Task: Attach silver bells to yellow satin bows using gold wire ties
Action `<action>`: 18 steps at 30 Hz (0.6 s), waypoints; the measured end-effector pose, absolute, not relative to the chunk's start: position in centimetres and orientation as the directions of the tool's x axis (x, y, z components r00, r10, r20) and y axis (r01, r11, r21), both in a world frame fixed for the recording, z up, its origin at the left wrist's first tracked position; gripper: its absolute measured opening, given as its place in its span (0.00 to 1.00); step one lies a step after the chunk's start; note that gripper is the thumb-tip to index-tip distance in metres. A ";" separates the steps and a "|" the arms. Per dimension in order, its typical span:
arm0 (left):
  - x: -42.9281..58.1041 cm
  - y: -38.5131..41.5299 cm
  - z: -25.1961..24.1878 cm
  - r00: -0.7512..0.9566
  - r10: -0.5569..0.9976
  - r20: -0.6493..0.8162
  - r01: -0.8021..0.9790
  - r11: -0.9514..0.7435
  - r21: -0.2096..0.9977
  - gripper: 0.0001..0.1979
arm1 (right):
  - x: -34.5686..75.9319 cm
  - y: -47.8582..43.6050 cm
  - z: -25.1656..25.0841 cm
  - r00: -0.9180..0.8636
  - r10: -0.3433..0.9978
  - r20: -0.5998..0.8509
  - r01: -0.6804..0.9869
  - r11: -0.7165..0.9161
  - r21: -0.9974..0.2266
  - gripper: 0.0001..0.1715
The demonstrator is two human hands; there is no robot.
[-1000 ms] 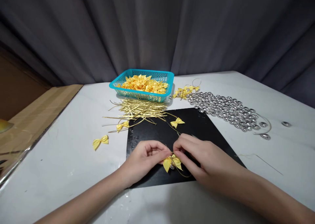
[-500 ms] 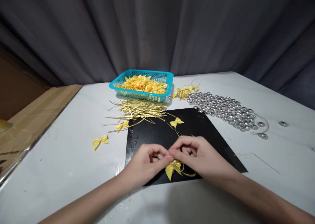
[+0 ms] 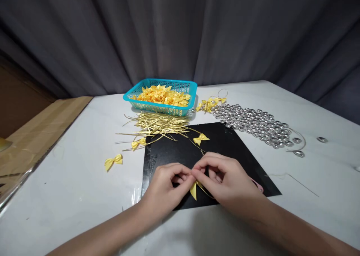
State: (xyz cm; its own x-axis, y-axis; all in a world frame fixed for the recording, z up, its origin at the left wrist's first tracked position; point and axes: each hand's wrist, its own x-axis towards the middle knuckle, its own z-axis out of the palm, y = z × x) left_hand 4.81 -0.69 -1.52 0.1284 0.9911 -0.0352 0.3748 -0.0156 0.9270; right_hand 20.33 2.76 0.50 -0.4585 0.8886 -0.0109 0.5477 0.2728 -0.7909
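Note:
My left hand (image 3: 165, 186) and my right hand (image 3: 225, 181) meet fingertip to fingertip over the near edge of a black mat (image 3: 225, 143). Both pinch a small yellow ribbon bow (image 3: 193, 190) with a thin gold wire (image 3: 205, 191) looped below it. Most of the bow is hidden behind my right fingers. Another yellow bow (image 3: 201, 139) lies on the mat farther back.
A teal basket (image 3: 185, 87) full of yellow bows stands at the back. In front of it lies a heap of gold wires (image 3: 160, 124). Several silver bells (image 3: 253, 122) spread to the right. Loose bows (image 3: 114, 161) lie to the left, and a cardboard sheet (image 3: 42, 130) at the table's left edge.
My hands have drawn closer together and shifted slightly. The bow has turned so less of it shows, and the wire loop now trails under my right hand.

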 end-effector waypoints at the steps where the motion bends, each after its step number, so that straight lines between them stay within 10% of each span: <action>1: 4.8 -0.7 -1.5 0.121 0.992 -0.035 0.366 -0.011 0.930 0.10 | 20.4 2.8 0.5 -0.480 0.877 0.022 0.544 0.317 -0.777 0.09; 18: 4.4 -0.5 -1.6 0.160 0.977 0.140 0.418 -0.195 0.887 0.08 | 20.3 3.6 0.8 -0.475 0.879 0.039 0.407 0.259 -0.876 0.07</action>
